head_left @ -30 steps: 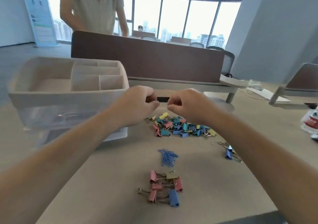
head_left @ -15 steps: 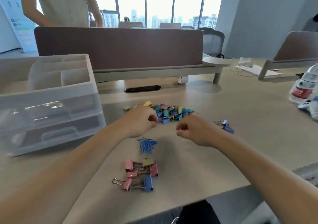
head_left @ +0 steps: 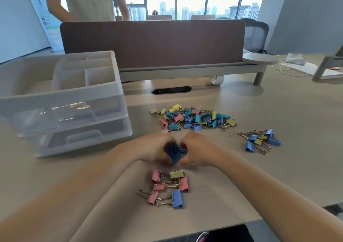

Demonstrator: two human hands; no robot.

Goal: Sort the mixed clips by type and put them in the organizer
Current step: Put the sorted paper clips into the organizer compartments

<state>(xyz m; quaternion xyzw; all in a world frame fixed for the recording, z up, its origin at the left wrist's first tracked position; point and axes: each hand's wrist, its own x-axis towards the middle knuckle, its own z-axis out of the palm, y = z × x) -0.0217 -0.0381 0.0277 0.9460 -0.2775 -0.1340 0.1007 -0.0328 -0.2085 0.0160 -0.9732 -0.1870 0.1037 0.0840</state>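
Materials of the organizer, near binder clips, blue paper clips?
Organizer: plastic by the look, matte white frame, translucent drawers showing contents.
Near binder clips: likely painted sheet metal, shiny bare wire handles.
Blue paper clips: thin strands, probably coated wire; blurred.

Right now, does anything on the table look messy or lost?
Nothing is spilled or broken. One small metal clip lies alone between the big mixed pile and the smaller binder clip group on the right, so it looks stray. The left hand and right hand cup the blue paper clips.

Bright window backlight, soft shadows, hands blurred, edges warped
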